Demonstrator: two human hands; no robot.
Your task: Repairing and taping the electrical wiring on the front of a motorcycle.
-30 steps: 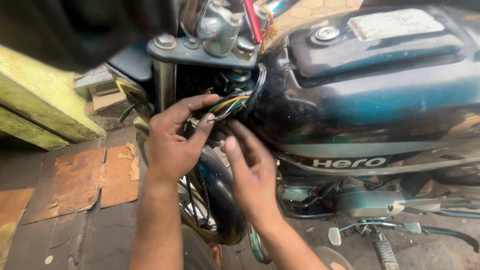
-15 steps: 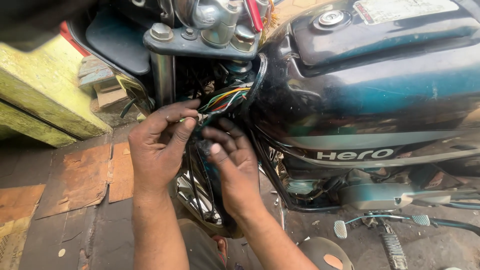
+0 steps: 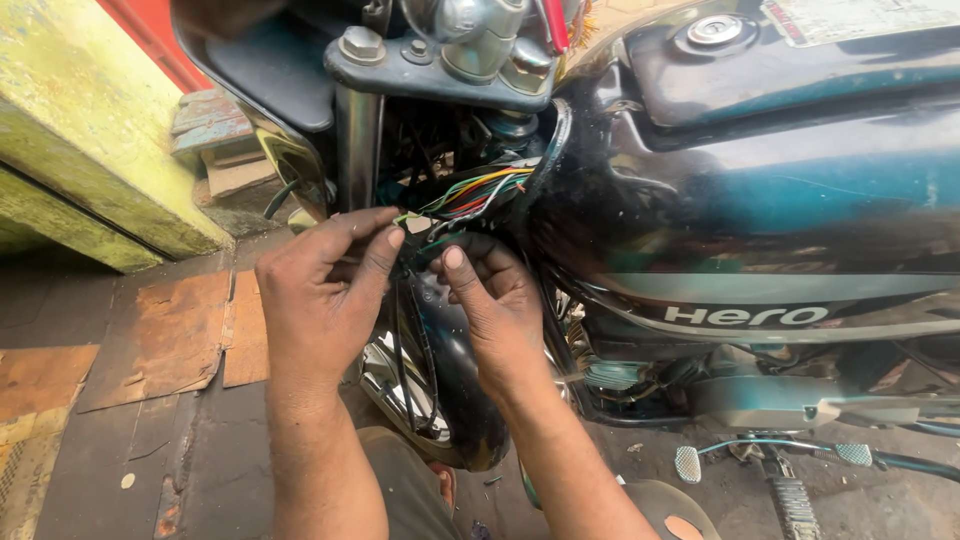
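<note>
A bundle of coloured wires (image 3: 470,195) comes out from behind the steering head of a dark teal motorcycle (image 3: 760,170). My left hand (image 3: 325,295) pinches the loose end of a thin green wire (image 3: 408,217) between thumb and fingers, just left of the bundle. My right hand (image 3: 495,295) is right beside it, fingers curled around dark wiring under the bundle, thumb pointing up. Both hands sit in front of the black front mudguard (image 3: 460,400) and beside the chrome fork tube (image 3: 358,150).
The fuel tank (image 3: 800,120) with its filler cap fills the upper right. A yellow-green step (image 3: 90,160) and stacked bricks (image 3: 220,140) lie at left. Flat cardboard pieces (image 3: 170,330) cover the dark floor. A foot peg and pedal (image 3: 780,470) stick out at lower right.
The view has moved closer and lower on the wiring. My left fingers have shifted up onto the green wire end, and my right hand has closed in under the bundle.
</note>
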